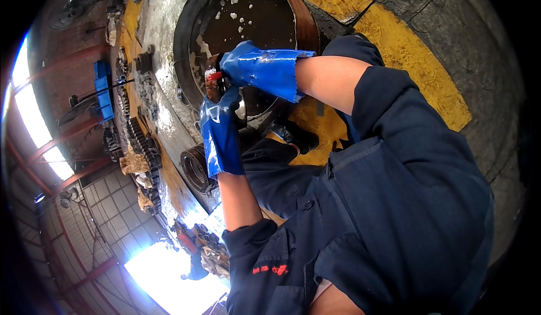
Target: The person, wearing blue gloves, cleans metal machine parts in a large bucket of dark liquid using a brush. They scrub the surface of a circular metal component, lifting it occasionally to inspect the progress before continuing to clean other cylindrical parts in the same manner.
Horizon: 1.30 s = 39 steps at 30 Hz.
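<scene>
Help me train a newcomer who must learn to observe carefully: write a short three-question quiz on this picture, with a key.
1. What covers the left hand and right hand?
A) thin white cotton gloves
B) long, glossy blue gloves
C) nothing

2. True or false: the contents of the wide, round, rusty metal tub are bright blue all over.

3. What bright colour stands out on the wet-looking brown metal part held in both hands?

Key:
1. B.
2. False: they look dark brown, dotted with pale flecks.
3. Red.
</scene>
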Available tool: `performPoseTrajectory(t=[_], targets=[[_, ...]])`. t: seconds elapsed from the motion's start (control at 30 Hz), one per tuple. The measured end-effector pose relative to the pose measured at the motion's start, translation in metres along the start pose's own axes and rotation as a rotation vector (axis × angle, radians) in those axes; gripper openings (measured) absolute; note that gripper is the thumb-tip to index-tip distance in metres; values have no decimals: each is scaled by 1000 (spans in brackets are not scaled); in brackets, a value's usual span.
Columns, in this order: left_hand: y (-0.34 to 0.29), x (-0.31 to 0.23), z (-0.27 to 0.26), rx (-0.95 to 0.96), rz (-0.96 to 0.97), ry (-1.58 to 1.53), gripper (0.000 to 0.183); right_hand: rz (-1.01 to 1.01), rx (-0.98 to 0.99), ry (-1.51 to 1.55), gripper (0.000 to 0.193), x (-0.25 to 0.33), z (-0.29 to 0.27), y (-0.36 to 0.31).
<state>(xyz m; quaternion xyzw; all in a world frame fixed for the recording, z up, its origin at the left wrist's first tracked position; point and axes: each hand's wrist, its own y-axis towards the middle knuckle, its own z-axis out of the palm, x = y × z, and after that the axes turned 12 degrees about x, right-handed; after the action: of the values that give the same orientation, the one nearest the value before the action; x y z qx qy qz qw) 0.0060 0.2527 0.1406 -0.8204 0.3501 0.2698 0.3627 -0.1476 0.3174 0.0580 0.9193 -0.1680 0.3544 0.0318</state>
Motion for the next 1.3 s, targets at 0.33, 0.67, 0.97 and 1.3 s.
performPoseTrajectory(t=[0.33, 0.67, 0.97, 1.3], targets=[[6, 7, 0, 6, 53, -46, 36, -21, -4, 4, 32, -3, 2, 3], [2, 6, 1, 13, 95, -70, 30, -81, -159, 32, 23, -12, 25, 19], [-7, -11, 6, -7, 25, -36, 27, -65, -138, 24, 25, -11, 23, 19], [1, 5, 1, 20, 44, -83, 36, -1, -9, 5, 26, -5, 12, 14]])
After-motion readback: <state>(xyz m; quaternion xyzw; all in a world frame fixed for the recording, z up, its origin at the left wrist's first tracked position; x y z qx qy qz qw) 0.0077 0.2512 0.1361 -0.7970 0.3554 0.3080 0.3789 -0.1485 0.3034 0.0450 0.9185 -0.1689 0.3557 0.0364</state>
